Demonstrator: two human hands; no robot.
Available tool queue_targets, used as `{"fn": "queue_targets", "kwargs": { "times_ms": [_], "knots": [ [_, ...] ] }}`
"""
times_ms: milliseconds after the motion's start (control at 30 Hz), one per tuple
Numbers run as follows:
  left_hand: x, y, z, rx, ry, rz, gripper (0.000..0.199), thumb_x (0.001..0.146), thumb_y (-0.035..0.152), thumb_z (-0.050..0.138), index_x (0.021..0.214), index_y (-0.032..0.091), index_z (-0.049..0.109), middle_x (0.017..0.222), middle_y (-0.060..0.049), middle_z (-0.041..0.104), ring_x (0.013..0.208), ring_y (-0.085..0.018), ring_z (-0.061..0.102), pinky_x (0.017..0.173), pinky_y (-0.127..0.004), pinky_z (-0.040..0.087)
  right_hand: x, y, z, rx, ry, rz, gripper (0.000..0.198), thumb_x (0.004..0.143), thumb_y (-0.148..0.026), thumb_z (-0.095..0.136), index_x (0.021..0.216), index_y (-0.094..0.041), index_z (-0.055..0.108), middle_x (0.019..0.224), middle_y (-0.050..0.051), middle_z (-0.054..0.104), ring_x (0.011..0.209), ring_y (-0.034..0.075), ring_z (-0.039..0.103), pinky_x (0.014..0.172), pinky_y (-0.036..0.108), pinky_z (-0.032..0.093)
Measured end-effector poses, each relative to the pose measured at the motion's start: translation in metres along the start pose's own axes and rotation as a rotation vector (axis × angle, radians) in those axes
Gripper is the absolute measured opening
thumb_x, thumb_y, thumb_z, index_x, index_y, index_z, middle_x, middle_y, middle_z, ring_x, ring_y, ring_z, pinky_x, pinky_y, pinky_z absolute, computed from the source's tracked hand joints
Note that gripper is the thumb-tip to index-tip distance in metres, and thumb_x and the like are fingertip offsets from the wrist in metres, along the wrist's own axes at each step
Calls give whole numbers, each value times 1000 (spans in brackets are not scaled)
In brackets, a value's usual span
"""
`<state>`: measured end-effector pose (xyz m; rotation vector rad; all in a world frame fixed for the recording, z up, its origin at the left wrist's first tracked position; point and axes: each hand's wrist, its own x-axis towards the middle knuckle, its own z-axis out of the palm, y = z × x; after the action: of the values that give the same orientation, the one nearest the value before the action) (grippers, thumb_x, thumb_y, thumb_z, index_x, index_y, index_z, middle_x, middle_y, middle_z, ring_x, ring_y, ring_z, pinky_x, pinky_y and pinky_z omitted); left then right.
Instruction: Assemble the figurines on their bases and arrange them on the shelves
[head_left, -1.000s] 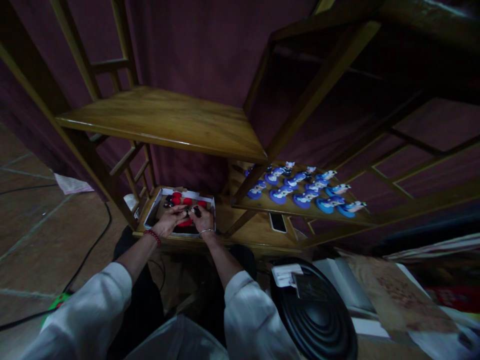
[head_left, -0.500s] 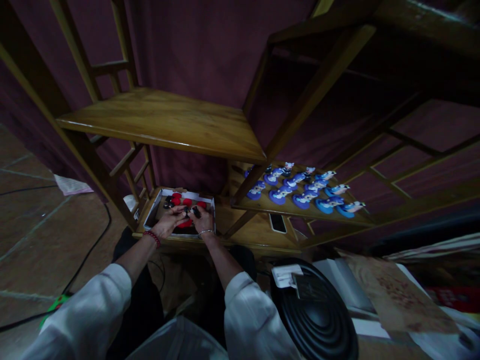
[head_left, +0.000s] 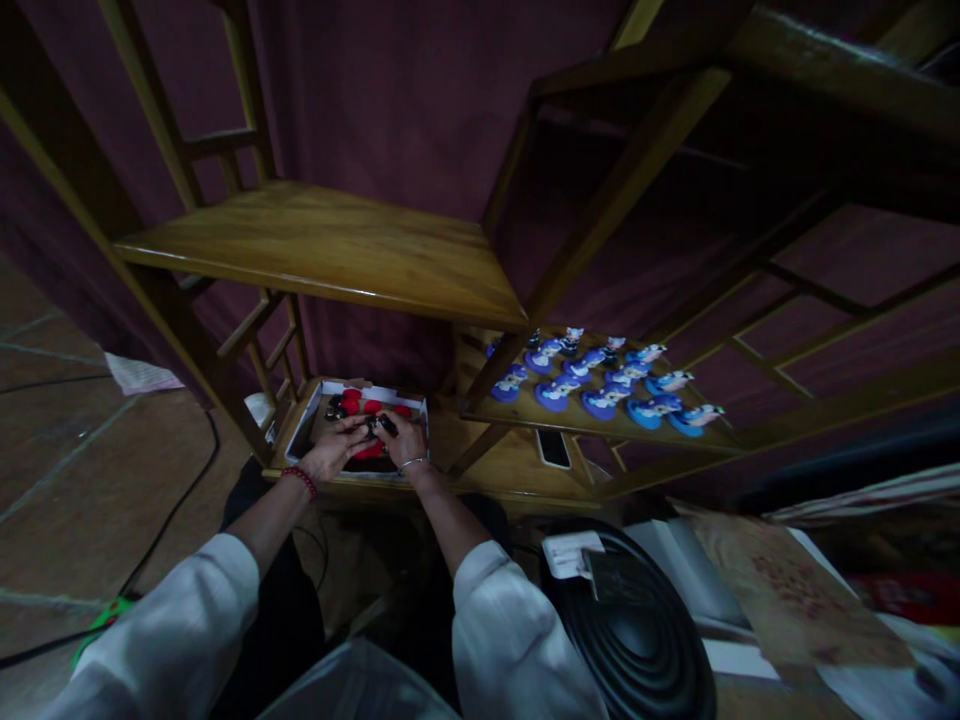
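Both hands are together over a shallow white box [head_left: 298,440] on the low shelf. My left hand [head_left: 339,446], with a red bead bracelet at the wrist, has its fingers closed around a small dark figurine [head_left: 373,426]. My right hand [head_left: 406,440], with a silver bangle, grips the same small dark piece from the other side. Its details are too small and dim to make out. Several red round pieces [head_left: 351,402] and a few black pieces lie in the box, partly hidden by the hands.
Several blue and purple figurines [head_left: 555,392] stand in rows on a raised shelf to the right. A phone [head_left: 553,448] lies below them. A wooden shelf board [head_left: 330,240] juts out above the box. A black ribbed round object [head_left: 630,630] is at lower right, beside cardboard [head_left: 795,590].
The hands stay at the box and the fingers shift slightly around the small dark piece. The whole view has moved a little.
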<state>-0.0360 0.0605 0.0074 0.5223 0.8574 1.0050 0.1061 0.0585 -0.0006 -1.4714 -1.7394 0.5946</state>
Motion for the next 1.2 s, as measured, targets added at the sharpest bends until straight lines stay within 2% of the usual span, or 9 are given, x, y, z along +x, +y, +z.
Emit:
{"fn": "queue_targets", "kwargs": {
  "times_ms": [200, 333, 533, 700, 967, 1200],
  "knots": [
    [1, -1, -2, -13, 4, 17, 24, 70, -2, 54, 87, 13, 60, 81, -2, 65, 79, -12, 61, 83, -34, 49, 1, -9, 1, -60, 7, 120, 27, 72, -26, 56, 99, -25, 60, 88, 1, 66, 81, 13, 60, 78, 23, 45],
    [3, -2, -3, -22, 0, 19, 21, 70, -1, 54, 86, 12, 60, 83, -4, 65, 80, -13, 61, 83, -35, 49, 2, -15, -3, -110, -16, 107, 29, 73, -26, 55, 102, -25, 58, 90, 2, 65, 81, 15, 60, 78, 25, 45],
    [3, 0, 0, -62, 22, 1, 21, 75, 1, 48, 90, 11, 59, 88, -8, 64, 79, -14, 62, 81, -35, 50, 2, -21, -10, -91, -21, 59, 43, 70, -25, 57, 113, -30, 50, 98, 0, 63, 86, 17, 59, 80, 30, 45],
    [0, 3, 3, -83, 18, 0, 25, 76, -1, 44, 94, 11, 57, 90, -8, 64, 82, -14, 61, 82, -35, 49, 1, -16, -11, -65, -24, 31, 37, 71, -24, 56, 107, -28, 53, 94, -1, 63, 83, 15, 59, 79, 29, 45],
    [-4, 4, 6, -112, -17, -7, 26, 75, -2, 45, 94, 10, 58, 88, -8, 64, 83, -16, 61, 87, -39, 46, 6, -12, -14, -26, 3, 90, 20, 71, -28, 55, 90, -23, 57, 80, -1, 63, 74, 14, 59, 71, 26, 46],
    [-7, 2, 4, -148, -75, 8, 31, 73, -1, 49, 99, 13, 59, 92, -6, 64, 89, -16, 60, 92, -39, 42, 6, -11, -15, 60, 12, 128, 20, 70, -30, 54, 89, -24, 58, 79, -3, 63, 72, 12, 59, 70, 24, 47]
  ]
}}
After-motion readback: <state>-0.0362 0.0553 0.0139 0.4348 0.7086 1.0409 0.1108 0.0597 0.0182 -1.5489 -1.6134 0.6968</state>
